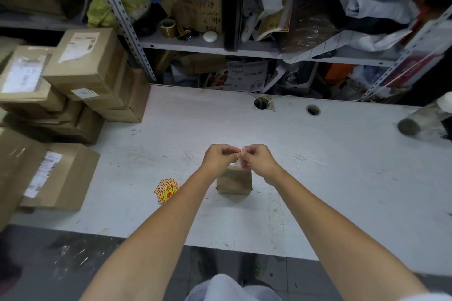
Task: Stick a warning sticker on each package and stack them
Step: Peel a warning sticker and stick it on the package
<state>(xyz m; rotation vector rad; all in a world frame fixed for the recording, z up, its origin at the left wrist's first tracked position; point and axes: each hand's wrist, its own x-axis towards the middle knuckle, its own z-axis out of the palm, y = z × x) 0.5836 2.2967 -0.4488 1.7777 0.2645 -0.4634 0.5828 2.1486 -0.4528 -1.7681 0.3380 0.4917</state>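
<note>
– Where is the package [234, 182]?

– On the white counter [318, 166], a small brown parcel standing alone. I'll place everything else from it.

– And the hands?

– Both are just above its far top edge, close together. The left hand [219, 159] and the right hand [256, 160] each have curled fingers pinching one small sticker [241, 154] between them. Only an orange and white sliver of it shows between the fingertips. I cannot tell whether it touches the package.

– Any more stickers?

– A fanned heap of loose stickers [167, 190], yellow and red, lies on the counter to the left of the package, partly hidden by the left forearm.

– What else is around?

– Well to the left of the package, brown cartons [93, 68] with white labels are piled on one another at the counter's end. Beyond the package stands a metal shelf [244, 49] crammed with bags and boxes, with a tape roll [167, 27] on it. Far to the right lies a clear roll [415, 122], blurred.
</note>
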